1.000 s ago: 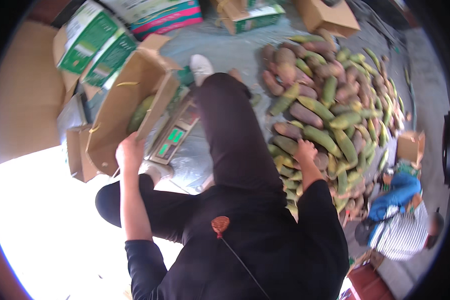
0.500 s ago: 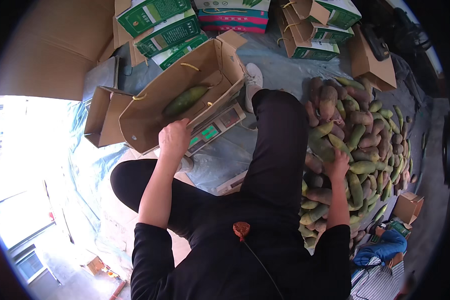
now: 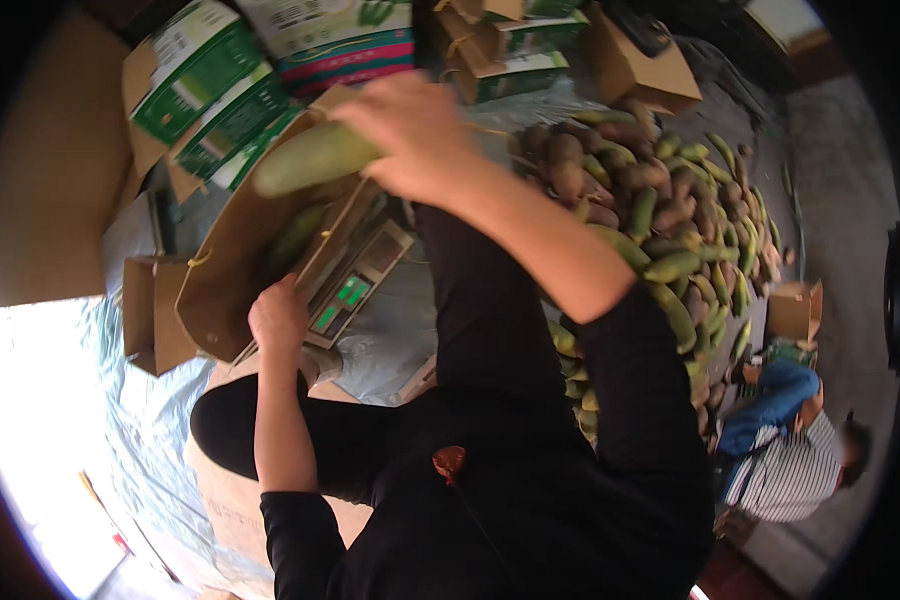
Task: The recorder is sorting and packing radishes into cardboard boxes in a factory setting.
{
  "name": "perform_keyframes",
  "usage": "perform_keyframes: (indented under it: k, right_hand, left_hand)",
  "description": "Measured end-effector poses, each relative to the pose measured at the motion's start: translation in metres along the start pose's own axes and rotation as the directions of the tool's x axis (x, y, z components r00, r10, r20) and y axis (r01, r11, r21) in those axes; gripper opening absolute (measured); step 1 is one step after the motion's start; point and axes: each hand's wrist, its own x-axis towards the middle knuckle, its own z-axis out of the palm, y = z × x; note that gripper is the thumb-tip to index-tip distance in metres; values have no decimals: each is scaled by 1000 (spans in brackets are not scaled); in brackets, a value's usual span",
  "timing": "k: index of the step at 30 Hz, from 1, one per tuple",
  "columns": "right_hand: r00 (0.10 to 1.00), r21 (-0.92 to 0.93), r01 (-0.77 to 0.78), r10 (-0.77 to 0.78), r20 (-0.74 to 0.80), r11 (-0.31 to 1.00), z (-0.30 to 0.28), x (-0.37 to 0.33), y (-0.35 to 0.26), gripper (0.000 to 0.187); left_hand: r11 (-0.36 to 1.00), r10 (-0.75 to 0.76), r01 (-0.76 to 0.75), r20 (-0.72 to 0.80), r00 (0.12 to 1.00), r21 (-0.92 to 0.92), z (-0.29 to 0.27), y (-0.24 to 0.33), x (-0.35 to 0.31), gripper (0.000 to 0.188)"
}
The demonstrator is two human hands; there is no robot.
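Observation:
My right hand [image 3: 415,135], smeared by motion, is closed round one end of a long green radish [image 3: 310,160] above an open cardboard box [image 3: 210,270]. Inside the box, partly in shadow, lies another green radish [image 3: 295,238]. With its fingers closed on the near rim, my left hand [image 3: 278,318] holds the box. Under and beside the box shows a digital scale [image 3: 362,285] with lit green displays.
To the right spreads a heap of green and reddish radishes [image 3: 675,215]. Green-and-white cartons [image 3: 225,100] stand at the back left. A smaller open box [image 3: 155,315] adjoins the large one. A person in a striped shirt [image 3: 790,470] is at lower right.
My right hand has left the heap and moved left over the box, carrying a radish. My left hand stays at the box rim. The view has swung to the right.

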Motion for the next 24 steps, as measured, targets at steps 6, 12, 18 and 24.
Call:
perform_keyframes:
  k: [6,12,18,24]
  right_hand:
    - [955,76,67,-86,286,995,99,18,-69,29]
    - [935,432,-122,-43,353,893,124,11,-94,34]
    - [993,520,-86,33,110,850,44,1,-36,32]
    - [890,167,-451,456,5,877,-4,-115,117,26]
  left_hand:
    - [1000,26,-26,10,1000,6,8,3,9,28]
    - [996,-16,16,11,1000,-85,8,4,9,33]
    - [997,-12,13,17,1000,-77,-2,6,7,28]
    - [995,47,-47,0,999,-86,-2,10,7,23]
